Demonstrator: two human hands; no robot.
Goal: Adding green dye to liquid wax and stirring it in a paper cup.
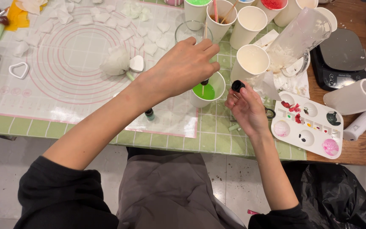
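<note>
I am holding my left hand [183, 68] curled closed over a small dropper bottle [204, 82], its dark tip pointing down, directly above the paper cup of green liquid [206, 91]. My right hand [246, 111] is pinching the black cap [237, 86] between thumb and fingertips, just to the right of that cup and apart from it.

To do this well, I judge I should be keeping the tip centred over the green pool, clear of the rim, squeezing gently so colour is falling drop by drop, and keeping the cap off the bench so it stays clean.

The cup is sitting right under my left fingers, on the green checked cloth [217, 135] at the edge of the pink-ringed silicone mat [77, 55]. Behind it, an empty glass [190, 32] and several white paper cups [250, 61] are standing close together. To my right, a white paint palette [308, 125] is lying on the bench, with a black kitchen scale [339, 57] beyond. A small green bottle [149, 114] is lying under my left forearm.
</note>
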